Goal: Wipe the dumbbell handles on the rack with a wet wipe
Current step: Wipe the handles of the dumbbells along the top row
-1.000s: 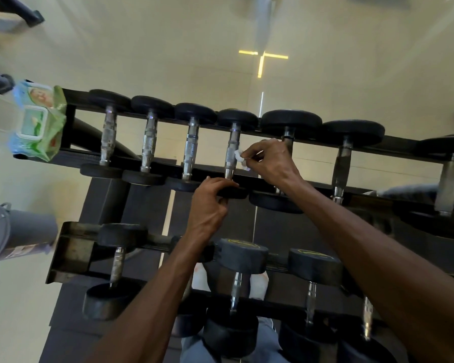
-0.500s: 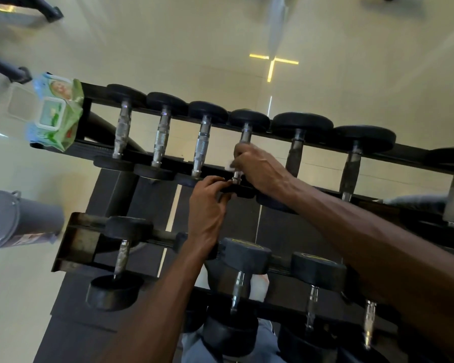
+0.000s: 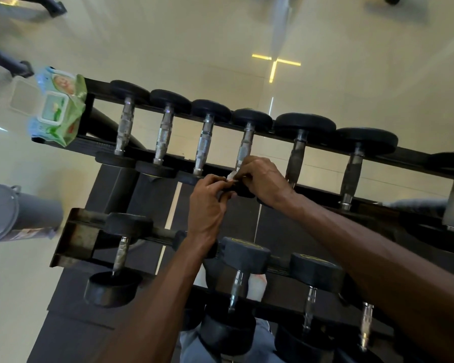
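Grey round bin (image 3: 3, 214) with a lid at the left edge, standing on the shiny pale tiled floor (image 3: 194, 43). Bright yellow cross of light (image 3: 274, 64) reflected on the tiles further back. Dark metal legs (image 3: 13, 65) at the top left corner.

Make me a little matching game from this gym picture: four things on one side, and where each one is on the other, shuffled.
Things:
1. wet wipe
2. pack of wipes
3. grey bin
4. left hand

Places:
A. on the floor, left of the rack
B. on the near end of the fourth dumbbell on the top row
C. pinched in the right hand
D. on the left end of the top rail

Pairs: 1-C, 2-D, 3-A, 4-B
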Tool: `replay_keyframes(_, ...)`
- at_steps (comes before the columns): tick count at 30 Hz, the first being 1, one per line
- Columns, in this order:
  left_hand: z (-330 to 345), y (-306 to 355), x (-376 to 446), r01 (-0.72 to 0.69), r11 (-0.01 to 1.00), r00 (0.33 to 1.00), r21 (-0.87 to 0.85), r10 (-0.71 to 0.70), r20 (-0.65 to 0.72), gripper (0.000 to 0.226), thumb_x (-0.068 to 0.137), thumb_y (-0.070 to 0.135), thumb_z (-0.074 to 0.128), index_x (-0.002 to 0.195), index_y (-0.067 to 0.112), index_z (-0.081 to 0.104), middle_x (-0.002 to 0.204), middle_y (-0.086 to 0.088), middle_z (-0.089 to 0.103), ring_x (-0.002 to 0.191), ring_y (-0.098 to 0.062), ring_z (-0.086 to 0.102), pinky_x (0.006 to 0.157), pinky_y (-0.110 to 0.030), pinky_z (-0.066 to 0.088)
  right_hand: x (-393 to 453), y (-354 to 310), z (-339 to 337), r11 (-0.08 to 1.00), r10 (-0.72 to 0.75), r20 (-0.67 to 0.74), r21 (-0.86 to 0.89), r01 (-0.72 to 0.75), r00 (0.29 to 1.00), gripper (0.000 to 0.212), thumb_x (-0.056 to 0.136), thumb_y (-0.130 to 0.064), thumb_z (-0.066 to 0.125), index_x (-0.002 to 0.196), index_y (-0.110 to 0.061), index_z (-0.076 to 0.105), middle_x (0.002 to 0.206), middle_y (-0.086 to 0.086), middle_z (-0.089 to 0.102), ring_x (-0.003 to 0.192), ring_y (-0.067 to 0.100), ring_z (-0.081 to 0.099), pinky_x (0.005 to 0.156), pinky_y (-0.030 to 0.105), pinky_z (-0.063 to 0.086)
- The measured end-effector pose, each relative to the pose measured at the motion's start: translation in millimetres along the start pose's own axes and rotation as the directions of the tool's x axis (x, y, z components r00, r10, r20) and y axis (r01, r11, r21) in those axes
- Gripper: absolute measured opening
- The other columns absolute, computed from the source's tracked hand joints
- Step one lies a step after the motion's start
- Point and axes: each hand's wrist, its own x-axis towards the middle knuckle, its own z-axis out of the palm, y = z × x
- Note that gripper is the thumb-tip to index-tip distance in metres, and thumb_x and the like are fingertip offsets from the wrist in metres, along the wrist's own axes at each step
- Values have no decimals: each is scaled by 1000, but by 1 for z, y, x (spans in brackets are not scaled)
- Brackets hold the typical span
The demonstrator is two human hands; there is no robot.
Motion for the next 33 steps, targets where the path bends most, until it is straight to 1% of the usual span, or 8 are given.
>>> replay_keyframes(5, 3, -1, -3, -8, 1000, 1000, -18, 8, -17, 21, 83, 12, 84, 104, 11, 79, 105, -3, 71, 96, -20, 67, 86, -34, 58, 8, -1, -8, 965, -219, 206, -100, 244, 954, 20, 99, -33, 61, 95, -18, 73, 96, -6, 48, 83, 9, 49, 73, 18, 44)
replay_keyframes(9, 3, -3, 0, -9, 1000, 1000, -21, 8, -28, 19, 82, 13, 84, 101, 11, 81, 101, -2, 70, 93, -23, 67, 81, -40, 58, 34, 6, -16, 984, -137, 39, -112, 141, 990, 18, 102, -17, 58, 97, -5, 70, 96, -3, 43, 89, 13, 44, 77, 34, 53)
replay_keyframes(11, 3, -3, 1, -1, 1000, 1000, -30, 1, -28, 19, 82, 13, 85, 100, 11, 81, 101, -2, 70, 93, -22, 67, 81, -40, 58, 36, 4, -17, 987, -125, 22, -103, 127, 992, 18, 102, -15, 57, 98, -4, 70, 97, -1, 46, 87, 14, 45, 75, 33, 53)
replay_keyframes(15, 2, -3, -1, -10, 1000, 1000, -30, 9, -21, 19, 82, 11, 84, 101, 11, 80, 103, -2, 71, 95, -21, 67, 83, -32, 56, 11, -5, -10, 954, -244, 271, -102, 280, 931, 19, 101, -30, 59, 91, -16, 67, 95, -6, 44, 75, 4, 46, 65, 17, 40)
replay_keyframes(19, 2, -2, 0, -1, 999, 1000, -42, 1, -9, 18, 83, 12, 84, 101, 11, 80, 105, -2, 71, 97, -19, 66, 86, -25, 53, 20, 3, -13, 949, -235, 343, -122, 291, 910, 15, 98, -30, 63, 97, -17, 69, 102, -4, 49, 81, 13, 54, 78, 35, 54)
replay_keyframes(22, 2, -5, 0, 1, 999, 1000, -34, -1, -6, 19, 84, 14, 83, 102, 11, 80, 107, -3, 70, 98, -20, 66, 87, -30, 55, 21, 1, -17, 938, -270, 400, -98, 333, 876, 18, 99, -31, 61, 105, -17, 71, 109, -1, 54, 89, 13, 57, 86, 34, 54)
replay_keyframes(27, 2, -2, -2, 9, 999, 1000, -47, -9, -8, 19, 84, 14, 83, 103, 12, 80, 108, -2, 70, 101, -20, 65, 88, -33, 56, 22, 3, -24, 908, -298, 363, -177, 380, 883, 20, 103, -31, 55, 104, -16, 68, 102, -6, 50, 88, 9, 56, 79, 22, 51)
replay_keyframes(33, 4, -6, -1, 25, 999, 999, -39, -27, -28, 19, 81, 14, 85, 100, 12, 81, 105, 0, 70, 98, -20, 67, 86, -33, 55, 37, 22, -33, 971, -177, 5, -161, 176, 984, 16, 104, -13, 53, 98, -9, 68, 101, -4, 46, 90, 12, 48, 77, 29, 54)
